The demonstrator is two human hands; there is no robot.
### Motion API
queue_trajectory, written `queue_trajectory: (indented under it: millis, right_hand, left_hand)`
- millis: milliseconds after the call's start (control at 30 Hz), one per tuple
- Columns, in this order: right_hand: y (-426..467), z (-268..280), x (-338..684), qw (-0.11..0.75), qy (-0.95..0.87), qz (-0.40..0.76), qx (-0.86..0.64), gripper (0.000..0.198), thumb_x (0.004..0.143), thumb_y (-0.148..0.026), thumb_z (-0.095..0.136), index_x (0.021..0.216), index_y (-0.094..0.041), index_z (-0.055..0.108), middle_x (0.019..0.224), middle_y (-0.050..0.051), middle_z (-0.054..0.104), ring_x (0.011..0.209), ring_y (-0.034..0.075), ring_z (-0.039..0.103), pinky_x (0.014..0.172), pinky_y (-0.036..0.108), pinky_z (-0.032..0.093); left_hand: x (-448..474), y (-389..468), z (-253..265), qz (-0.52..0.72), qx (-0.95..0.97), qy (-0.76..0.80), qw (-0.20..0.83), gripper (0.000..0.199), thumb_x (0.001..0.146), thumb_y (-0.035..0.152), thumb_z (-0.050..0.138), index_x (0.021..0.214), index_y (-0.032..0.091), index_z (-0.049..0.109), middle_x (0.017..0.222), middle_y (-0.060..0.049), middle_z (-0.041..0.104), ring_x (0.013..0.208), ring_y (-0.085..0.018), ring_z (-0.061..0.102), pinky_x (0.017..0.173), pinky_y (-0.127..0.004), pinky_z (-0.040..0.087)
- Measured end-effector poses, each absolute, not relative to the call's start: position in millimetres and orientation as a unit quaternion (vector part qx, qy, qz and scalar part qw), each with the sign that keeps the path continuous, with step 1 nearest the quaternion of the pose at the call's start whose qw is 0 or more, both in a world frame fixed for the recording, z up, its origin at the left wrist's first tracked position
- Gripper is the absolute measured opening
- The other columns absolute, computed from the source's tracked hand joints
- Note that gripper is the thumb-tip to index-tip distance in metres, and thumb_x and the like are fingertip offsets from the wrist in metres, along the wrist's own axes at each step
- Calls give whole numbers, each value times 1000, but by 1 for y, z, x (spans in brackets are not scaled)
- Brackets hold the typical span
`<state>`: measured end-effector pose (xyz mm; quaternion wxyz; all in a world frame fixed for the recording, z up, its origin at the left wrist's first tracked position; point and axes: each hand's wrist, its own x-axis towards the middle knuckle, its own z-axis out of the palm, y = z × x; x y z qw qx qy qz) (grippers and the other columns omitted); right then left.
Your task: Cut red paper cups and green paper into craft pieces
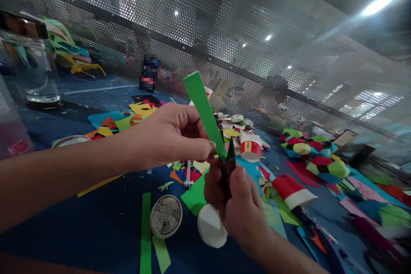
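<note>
A bright green paper strip [202, 105] is pinched in my left hand [175, 135], its long end pointing up. My right hand [242, 207] grips dark scissors [228, 167], with the blades at the strip's lower end. Whether the blades touch the paper is hard to make out. Below my hands on the blue table lie a round lid with a pen drawing [166, 217], a white paper cup or lid [211, 227] and another green strip [145, 231]. A green paper sheet [194, 195] lies partly behind my right hand.
Coloured paper scraps [128, 117] spread over the blue table [105, 227]. A glass jar [38, 68] stands at the left. Red and white paper cups [251, 147] sit beyond my hands, and patchwork paper pieces [326, 167] lie to the right. Behind rises a perforated metal screen [180, 30].
</note>
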<state>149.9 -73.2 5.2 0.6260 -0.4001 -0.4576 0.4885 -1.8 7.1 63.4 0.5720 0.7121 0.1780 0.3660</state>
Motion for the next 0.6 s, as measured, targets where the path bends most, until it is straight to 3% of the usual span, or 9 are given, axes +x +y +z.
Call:
queue_trajectory:
  millis: [267,600]
  right_hand:
    - [-75,-1,156,611,-474,517,-367,42,85,-60,62,74,-20,56,58,-6,41,47,6,27,42,16,25]
    - [-74,-6,153,623,-464,523,-350,40,88,-55,61,71,-21,53,55,-8,36,46,6,23,41,17,20]
  left_hand:
    - [-1,9,62,360,699,185,589,7,66,17,66,72,16,64,72,2,64,68,-12,62,63,-22,53]
    - [-2,5,64,373,710,175,571,3,67,17,65,68,16,63,66,5,62,62,-7,60,58,-14,50]
